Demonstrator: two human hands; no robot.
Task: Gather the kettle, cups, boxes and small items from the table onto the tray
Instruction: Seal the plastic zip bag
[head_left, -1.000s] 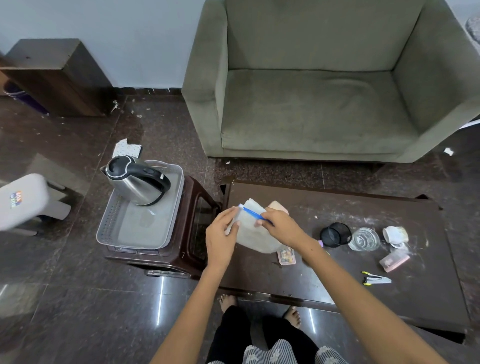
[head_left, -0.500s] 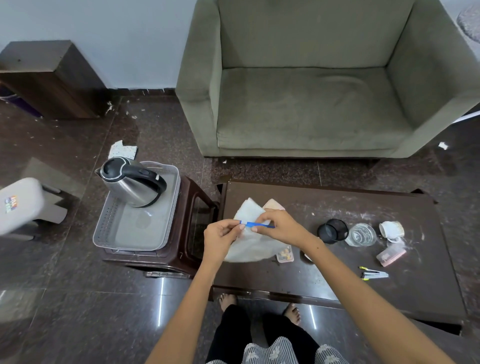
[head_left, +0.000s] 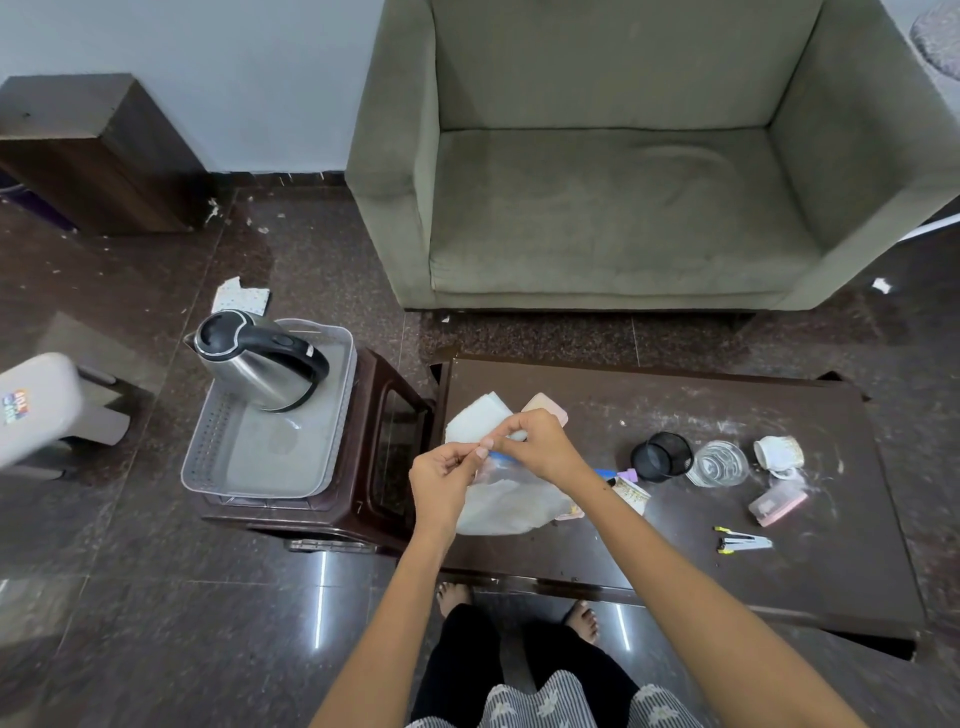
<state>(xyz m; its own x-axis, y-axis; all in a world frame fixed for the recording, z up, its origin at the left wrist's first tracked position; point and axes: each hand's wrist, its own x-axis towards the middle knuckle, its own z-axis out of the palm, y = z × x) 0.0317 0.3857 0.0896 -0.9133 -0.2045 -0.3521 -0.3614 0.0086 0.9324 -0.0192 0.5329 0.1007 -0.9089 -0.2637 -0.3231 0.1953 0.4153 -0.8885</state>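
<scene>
One wide-angle camera on my head looks forward and steeply down, close above the coffee table's (head_left: 675, 519) left edge, sofa (head_left: 623, 208) beyond.

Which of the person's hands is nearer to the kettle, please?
Left. The left hand is beside the tray's stool, closer to the kettle; the right hand sits further over the table.

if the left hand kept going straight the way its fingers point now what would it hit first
Most likely the right hand. The left hand has its fingertips aimed up and to the right, already meeting the right hand's fingers at the blue-sealed plastic bag that both pinch. Depth is hard to judge from this one view.
</scene>
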